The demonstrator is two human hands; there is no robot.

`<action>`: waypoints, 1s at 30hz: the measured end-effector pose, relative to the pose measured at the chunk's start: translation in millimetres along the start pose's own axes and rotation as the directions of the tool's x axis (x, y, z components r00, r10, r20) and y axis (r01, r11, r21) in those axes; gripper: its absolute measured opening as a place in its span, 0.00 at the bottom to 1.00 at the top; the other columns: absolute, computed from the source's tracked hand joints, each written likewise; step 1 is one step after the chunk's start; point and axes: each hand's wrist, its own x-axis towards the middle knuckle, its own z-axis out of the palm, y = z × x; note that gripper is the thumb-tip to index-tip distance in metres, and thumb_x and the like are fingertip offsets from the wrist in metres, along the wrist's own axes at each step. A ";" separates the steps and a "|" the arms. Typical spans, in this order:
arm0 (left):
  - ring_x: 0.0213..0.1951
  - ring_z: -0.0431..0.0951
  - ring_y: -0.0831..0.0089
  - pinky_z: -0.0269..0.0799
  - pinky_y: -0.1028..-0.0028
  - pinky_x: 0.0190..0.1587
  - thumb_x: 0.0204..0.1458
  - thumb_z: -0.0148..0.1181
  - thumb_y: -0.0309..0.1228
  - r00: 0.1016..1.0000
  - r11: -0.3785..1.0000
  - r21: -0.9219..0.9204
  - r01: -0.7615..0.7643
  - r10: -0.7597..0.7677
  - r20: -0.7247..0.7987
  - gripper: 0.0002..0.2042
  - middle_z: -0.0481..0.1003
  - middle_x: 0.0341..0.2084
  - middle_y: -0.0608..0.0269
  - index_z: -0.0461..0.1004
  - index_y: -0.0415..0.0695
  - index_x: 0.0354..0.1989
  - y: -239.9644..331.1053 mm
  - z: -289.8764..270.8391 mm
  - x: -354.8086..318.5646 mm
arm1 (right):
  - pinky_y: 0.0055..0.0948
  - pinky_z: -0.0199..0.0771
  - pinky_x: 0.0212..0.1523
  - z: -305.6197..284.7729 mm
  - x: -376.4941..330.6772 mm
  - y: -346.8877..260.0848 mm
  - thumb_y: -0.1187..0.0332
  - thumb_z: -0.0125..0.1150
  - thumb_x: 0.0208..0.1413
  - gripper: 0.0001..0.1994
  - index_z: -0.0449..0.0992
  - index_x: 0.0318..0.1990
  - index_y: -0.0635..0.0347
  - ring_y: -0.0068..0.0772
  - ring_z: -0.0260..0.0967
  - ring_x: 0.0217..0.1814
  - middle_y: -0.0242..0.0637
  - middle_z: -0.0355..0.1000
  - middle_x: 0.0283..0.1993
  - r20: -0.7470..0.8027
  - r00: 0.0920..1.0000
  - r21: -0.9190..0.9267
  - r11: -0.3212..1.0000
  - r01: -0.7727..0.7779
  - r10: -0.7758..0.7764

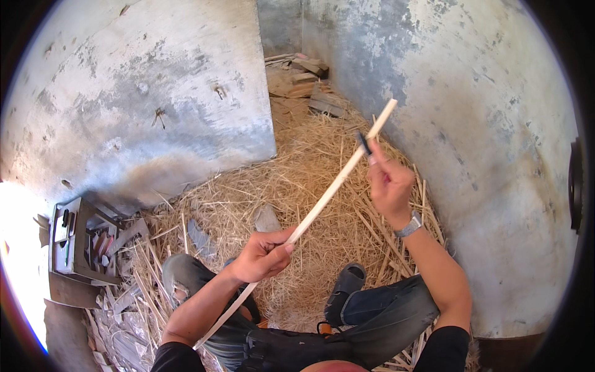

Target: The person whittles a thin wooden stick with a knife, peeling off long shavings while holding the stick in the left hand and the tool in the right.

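A long pale wooden strip (330, 193) slants from low beside my left forearm up to the far right. My left hand (263, 255) is closed around it, with the thumb on top. Near the strip's upper end my right hand (390, 183) grips a small dark blade-like tool (364, 142), which lies across the strip and seems to touch it. The tool is blurred, and its handle is mostly hidden in the fingers. A silver watch (409, 224) is on my right wrist.
Wood shavings (304, 161) cover the floor around my legs. A small wooden stand (77, 239) holding tools is at the left. Wood offcuts (310, 74) lie at the back, past the edge of a grey wall (161, 93). Another wall (496, 155) rises close on the right.
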 end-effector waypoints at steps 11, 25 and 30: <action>0.13 0.56 0.87 0.52 0.81 0.14 0.68 0.46 0.27 1.000 1.000 0.030 -0.003 0.003 0.004 0.22 0.59 0.11 0.75 0.60 0.38 0.70 -6.4 -3.9 4.1 | 0.21 0.53 0.16 5.8 -6.0 -21.4 0.78 0.59 0.59 0.17 0.78 0.56 0.62 0.17 0.55 0.13 0.25 0.65 0.15 0.091 0.996 -0.007 1.000 -0.009 0.009; 0.10 0.56 0.85 0.51 0.81 0.13 0.68 0.46 0.31 0.940 0.979 -0.159 -0.124 0.065 -0.336 0.21 0.56 0.10 0.75 0.63 0.39 0.67 2.0 -31.1 12.5 | 0.15 0.62 0.16 -10.0 -0.9 -58.8 0.72 0.53 0.66 0.13 0.76 0.55 0.64 0.13 0.62 0.15 0.29 0.70 0.18 0.405 0.911 0.710 0.603 -0.363 0.071; 0.13 0.59 0.86 0.57 0.82 0.16 0.69 0.45 0.30 0.971 0.989 0.091 -0.120 0.136 -0.196 0.22 0.60 0.13 0.73 0.59 0.41 0.70 15.9 -19.4 5.2 | 0.16 0.62 0.18 -21.3 12.4 -54.5 0.69 0.51 0.69 0.11 0.73 0.51 0.66 0.16 0.65 0.17 0.33 0.72 0.24 0.422 0.816 0.576 0.577 -0.578 0.396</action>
